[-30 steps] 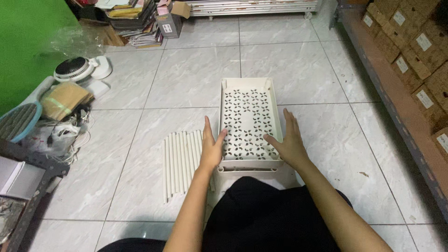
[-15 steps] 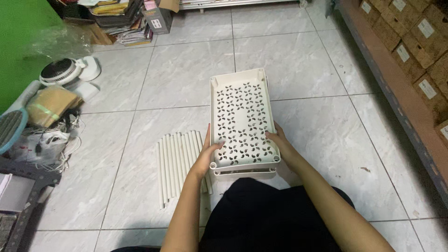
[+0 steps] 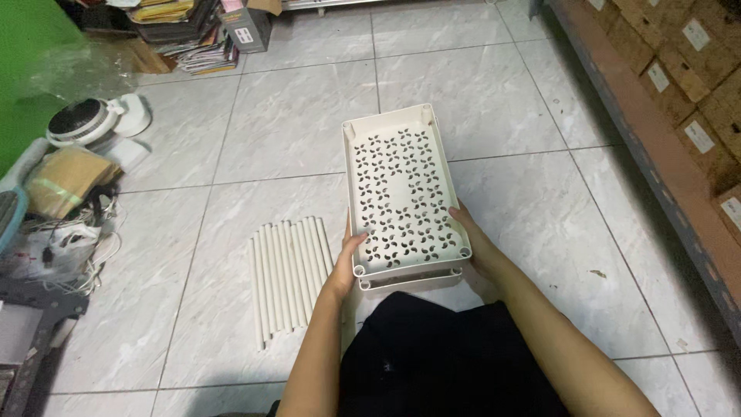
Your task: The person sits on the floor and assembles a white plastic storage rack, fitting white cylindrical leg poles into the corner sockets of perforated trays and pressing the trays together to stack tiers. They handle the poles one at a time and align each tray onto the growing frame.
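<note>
We hold a cream perforated tray (image 3: 401, 193) by its near end, left hand (image 3: 345, 262) and right hand (image 3: 472, 241) each grasping a long side. White tubes (image 3: 287, 274) lie on the floor just left of the tray.

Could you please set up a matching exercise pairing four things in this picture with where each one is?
Things:
1. perforated tray
2. white tubes
3. small fan
4. cardboard boxes

Places:
A. on the shelf along the right
B. side by side on the floor, left of the tray
C. between the left hand and right hand
D. on the floor at the far left

Pairs: 1-C, 2-B, 3-D, 4-A
</note>
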